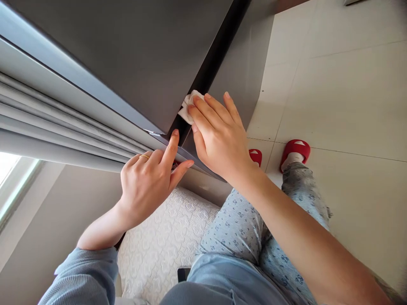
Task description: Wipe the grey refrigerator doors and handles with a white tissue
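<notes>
A dark grey cabinet-like appliance, perhaps a refrigerator (127, 46), fills the upper left, with a black recessed gap (216, 55) running between its two door panels. My right hand (219, 131) presses a crumpled white cloth or tissue (191, 106) into this gap with its fingers. To the left, my left hand (149, 182) rests near the gap's lower end. Its index finger is stretched out and touches the dark edge there, and its thumb is held apart. The other fingers curl out of sight, and nothing shows in that hand.
Grey curtains (63, 114) hang at left beside a window. Below my hands lies a cream quilted cushion (159, 237), with a dark phone-like object (183, 274) near my lap. Pale tiles (343, 106) cover the floor at right, where my feet wear red slippers (297, 148).
</notes>
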Demonstrator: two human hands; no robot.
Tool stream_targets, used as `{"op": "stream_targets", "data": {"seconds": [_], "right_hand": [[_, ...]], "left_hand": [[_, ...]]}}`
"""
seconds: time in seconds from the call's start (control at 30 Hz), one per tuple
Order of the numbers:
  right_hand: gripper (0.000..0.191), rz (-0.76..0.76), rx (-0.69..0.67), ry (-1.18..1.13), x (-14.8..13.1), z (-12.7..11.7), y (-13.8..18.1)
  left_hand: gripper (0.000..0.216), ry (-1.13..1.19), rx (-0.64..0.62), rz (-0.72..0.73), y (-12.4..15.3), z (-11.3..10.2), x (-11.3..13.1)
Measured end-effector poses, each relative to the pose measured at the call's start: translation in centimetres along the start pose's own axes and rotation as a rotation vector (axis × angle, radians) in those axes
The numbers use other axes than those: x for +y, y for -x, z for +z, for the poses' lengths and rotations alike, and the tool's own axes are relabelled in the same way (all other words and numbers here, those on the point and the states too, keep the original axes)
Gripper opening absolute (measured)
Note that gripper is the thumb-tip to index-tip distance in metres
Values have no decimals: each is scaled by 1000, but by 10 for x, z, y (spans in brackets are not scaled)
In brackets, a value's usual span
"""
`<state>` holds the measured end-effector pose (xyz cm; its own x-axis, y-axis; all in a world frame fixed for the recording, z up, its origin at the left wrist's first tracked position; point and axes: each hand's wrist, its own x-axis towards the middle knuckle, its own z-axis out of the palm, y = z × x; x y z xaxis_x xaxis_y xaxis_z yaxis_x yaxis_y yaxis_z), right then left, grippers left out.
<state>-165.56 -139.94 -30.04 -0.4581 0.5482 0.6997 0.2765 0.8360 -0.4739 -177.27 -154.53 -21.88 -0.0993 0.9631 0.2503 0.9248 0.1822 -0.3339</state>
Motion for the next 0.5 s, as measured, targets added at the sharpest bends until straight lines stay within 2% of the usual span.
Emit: {"op": "stream_targets", "data": {"seconds": [0.23,0.5], "right_hand": [[47,-15,20,-12,1,3,1],[48,-7,28,-13,1,3,2]], "left_hand": [[70,3,49,-40,2,-4,0],[62,-58,85,13,-4,-2,-3]]}}
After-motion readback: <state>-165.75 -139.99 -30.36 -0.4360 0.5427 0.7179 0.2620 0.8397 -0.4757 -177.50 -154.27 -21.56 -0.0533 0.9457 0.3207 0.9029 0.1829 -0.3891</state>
